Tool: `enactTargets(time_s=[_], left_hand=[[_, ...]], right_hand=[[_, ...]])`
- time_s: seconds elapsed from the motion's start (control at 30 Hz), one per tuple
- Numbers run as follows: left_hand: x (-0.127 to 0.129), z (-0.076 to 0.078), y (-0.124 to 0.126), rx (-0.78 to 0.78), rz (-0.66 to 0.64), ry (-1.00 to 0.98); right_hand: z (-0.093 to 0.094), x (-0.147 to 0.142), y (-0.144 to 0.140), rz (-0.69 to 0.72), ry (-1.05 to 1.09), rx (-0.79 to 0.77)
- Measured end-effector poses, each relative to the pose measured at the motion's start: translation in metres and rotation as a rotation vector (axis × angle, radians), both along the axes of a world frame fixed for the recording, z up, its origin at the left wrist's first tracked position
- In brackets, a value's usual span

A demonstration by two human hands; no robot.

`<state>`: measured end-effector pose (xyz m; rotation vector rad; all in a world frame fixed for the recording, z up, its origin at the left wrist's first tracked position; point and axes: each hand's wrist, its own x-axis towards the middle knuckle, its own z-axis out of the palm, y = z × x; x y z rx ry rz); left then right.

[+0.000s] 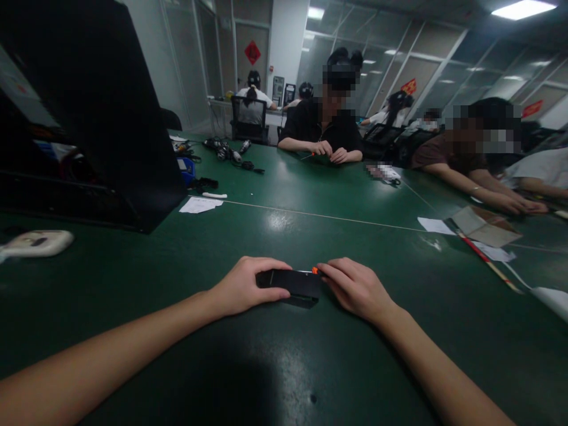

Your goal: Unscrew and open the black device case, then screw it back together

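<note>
My left hand (244,287) grips a flat black rectangular case (302,285) at its left end, thumb along the near side and fingers over the far side. The case is held just above the green table, and I cannot make out its exact kind. At its right end, my right hand (357,290) pinches what looks like a small orange-handled screwdriver (315,270). Its thin pale shaft points left along the case's far edge. Whether the shaft touches the case is not plain, and most of the handle is hidden by the fingers.
A large black open cabinet (146,148) stands at left, beside a white device (39,242). Black cables (233,151) lie farther back. Papers (199,205), a cardboard box (483,226) and a red stick (477,251) lie around. Co-workers sit opposite and at right.
</note>
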<state>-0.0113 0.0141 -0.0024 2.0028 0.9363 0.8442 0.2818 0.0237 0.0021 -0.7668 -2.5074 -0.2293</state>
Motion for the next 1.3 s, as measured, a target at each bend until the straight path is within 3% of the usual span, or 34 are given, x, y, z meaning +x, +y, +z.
enactTargets(time_s=[0.33,0.67,0.97,1.3], left_hand=[[0.001,0.003,-0.001,0.069,-0.006,0.002],[0.0,0.0,-0.002,0.073,-0.003,-0.043],[0.0,0.001,0.003,0.134,0.043,-0.157],[-0.001,-0.004,0.01,-0.156,0.074,-0.318]], right_hand=[[0.0,-0.011,-0.002,-0.011,0.047,-0.341],[0.002,0.008,0.006,-0.106,0.039,-0.289],[0.002,0.005,0.005,-0.125,-0.02,-0.288],[0.002,0.005,0.005,-0.125,-0.025,-0.307]])
